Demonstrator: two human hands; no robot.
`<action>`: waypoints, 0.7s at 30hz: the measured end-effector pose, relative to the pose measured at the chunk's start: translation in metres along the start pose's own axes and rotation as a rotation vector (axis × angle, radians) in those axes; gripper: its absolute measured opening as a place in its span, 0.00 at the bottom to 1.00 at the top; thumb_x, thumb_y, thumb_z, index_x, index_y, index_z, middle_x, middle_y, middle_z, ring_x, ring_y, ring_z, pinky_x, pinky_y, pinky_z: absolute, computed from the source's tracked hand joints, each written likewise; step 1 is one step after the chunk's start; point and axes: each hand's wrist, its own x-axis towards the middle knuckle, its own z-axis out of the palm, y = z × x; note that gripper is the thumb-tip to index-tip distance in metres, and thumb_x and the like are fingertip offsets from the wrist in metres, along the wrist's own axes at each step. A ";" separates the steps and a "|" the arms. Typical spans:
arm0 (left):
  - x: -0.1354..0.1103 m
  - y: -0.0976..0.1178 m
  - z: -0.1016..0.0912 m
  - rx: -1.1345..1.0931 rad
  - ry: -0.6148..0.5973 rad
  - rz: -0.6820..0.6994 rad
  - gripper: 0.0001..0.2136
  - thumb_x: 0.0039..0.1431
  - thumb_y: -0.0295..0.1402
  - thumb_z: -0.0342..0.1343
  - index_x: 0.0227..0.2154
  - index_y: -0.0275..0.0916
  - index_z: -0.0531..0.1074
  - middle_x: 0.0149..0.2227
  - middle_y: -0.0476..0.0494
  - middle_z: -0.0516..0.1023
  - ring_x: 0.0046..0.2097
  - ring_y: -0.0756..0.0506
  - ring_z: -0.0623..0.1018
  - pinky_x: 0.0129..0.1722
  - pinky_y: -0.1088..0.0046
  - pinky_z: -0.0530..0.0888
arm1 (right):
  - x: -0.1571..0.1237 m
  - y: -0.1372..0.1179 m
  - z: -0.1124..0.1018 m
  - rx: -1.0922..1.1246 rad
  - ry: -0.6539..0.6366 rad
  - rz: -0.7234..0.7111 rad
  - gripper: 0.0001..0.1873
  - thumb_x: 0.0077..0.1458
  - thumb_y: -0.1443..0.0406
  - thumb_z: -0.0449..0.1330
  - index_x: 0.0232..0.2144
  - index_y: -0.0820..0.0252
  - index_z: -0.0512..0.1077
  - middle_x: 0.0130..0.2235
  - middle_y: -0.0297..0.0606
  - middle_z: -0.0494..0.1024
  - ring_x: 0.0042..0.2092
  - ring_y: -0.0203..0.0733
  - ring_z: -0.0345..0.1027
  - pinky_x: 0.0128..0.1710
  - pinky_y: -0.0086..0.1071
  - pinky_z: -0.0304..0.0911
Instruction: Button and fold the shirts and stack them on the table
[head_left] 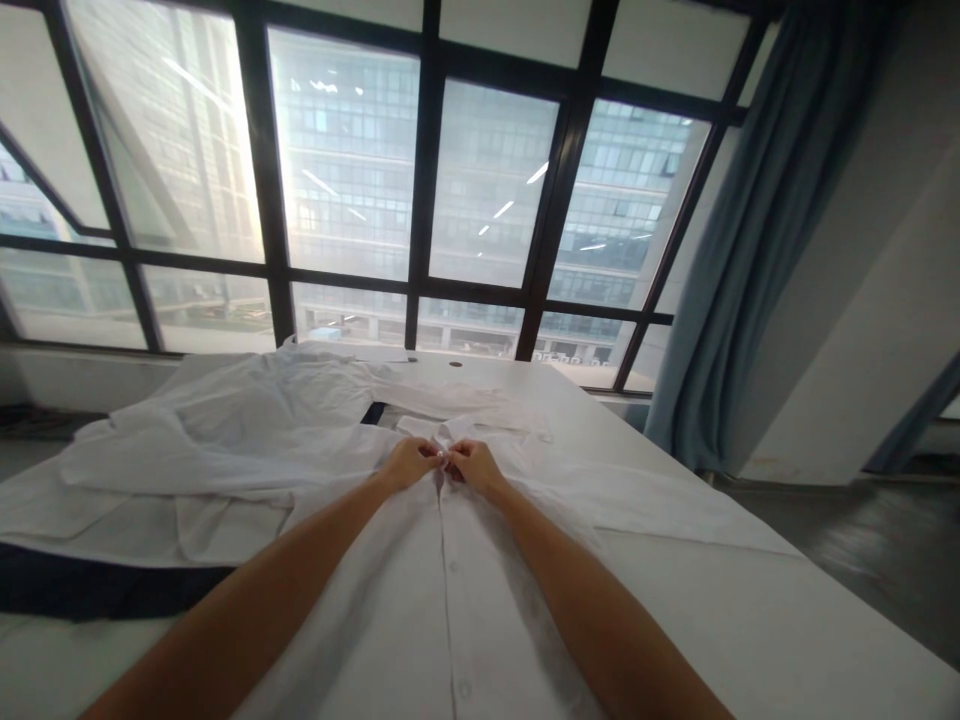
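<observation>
A white button-up shirt (397,600) lies spread on the table with its front placket facing up and its collar end away from me. My left hand (411,464) pinches the placket just below the collar from the left side. From the right, my right hand (472,466) pinches the same spot, fingertips almost touching those of the left. The fabric is lifted a little between them, and a small gap shows under the fingers. Lower on the placket a button (453,567) is visible. Whether a button sits between my fingertips is too small to tell.
More white garments (225,430) lie heaped on the left, with a dark navy cloth (90,585) beneath them. The white table (720,610) ends in a slanting edge on the right. Large windows (345,150) stand behind it, and a blue curtain (742,270) hangs at the right.
</observation>
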 end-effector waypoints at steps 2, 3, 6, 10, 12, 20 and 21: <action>-0.004 -0.002 -0.001 0.000 0.006 0.051 0.14 0.51 0.41 0.57 0.31 0.35 0.80 0.31 0.44 0.82 0.33 0.46 0.78 0.34 0.74 0.70 | -0.002 0.000 0.001 0.030 0.003 -0.031 0.05 0.46 0.65 0.59 0.23 0.61 0.70 0.20 0.31 0.74 0.18 0.30 0.62 0.17 0.22 0.56; -0.006 -0.002 -0.001 0.007 0.008 0.062 0.14 0.51 0.41 0.57 0.31 0.35 0.80 0.31 0.44 0.82 0.33 0.46 0.78 0.34 0.74 0.70 | -0.002 0.000 0.001 0.047 0.006 -0.041 0.05 0.46 0.64 0.60 0.23 0.61 0.70 0.20 0.31 0.74 0.18 0.30 0.62 0.17 0.22 0.56; -0.009 0.000 0.000 0.012 0.030 0.058 0.12 0.51 0.38 0.58 0.31 0.36 0.80 0.31 0.44 0.82 0.32 0.46 0.78 0.35 0.74 0.71 | -0.005 -0.001 0.000 0.094 0.004 -0.046 0.07 0.45 0.63 0.61 0.23 0.62 0.69 0.20 0.31 0.74 0.18 0.30 0.63 0.16 0.22 0.55; -0.013 0.003 0.001 0.019 0.060 0.028 0.09 0.50 0.35 0.60 0.32 0.36 0.80 0.31 0.45 0.82 0.33 0.47 0.78 0.35 0.75 0.71 | -0.009 -0.003 -0.002 0.096 -0.017 -0.046 0.08 0.44 0.62 0.62 0.24 0.62 0.70 0.21 0.33 0.75 0.19 0.31 0.64 0.17 0.22 0.56; -0.014 0.005 0.001 0.037 0.063 0.019 0.08 0.50 0.35 0.61 0.32 0.37 0.80 0.30 0.46 0.82 0.33 0.47 0.78 0.35 0.75 0.71 | -0.010 -0.004 -0.002 0.075 -0.026 -0.046 0.07 0.44 0.63 0.62 0.24 0.63 0.71 0.22 0.34 0.76 0.19 0.31 0.65 0.17 0.22 0.56; -0.020 0.010 -0.002 0.077 0.049 0.062 0.07 0.53 0.32 0.57 0.30 0.38 0.79 0.30 0.47 0.81 0.33 0.48 0.77 0.34 0.77 0.69 | -0.010 -0.007 -0.002 0.055 -0.042 0.020 0.04 0.44 0.69 0.57 0.26 0.63 0.72 0.22 0.33 0.76 0.20 0.31 0.66 0.16 0.21 0.53; -0.020 0.011 -0.002 0.081 0.043 0.072 0.07 0.53 0.32 0.56 0.30 0.38 0.79 0.31 0.48 0.81 0.33 0.48 0.76 0.34 0.77 0.69 | -0.010 -0.007 -0.002 0.055 -0.046 0.019 0.04 0.43 0.69 0.57 0.26 0.63 0.71 0.22 0.32 0.76 0.20 0.31 0.66 0.17 0.21 0.54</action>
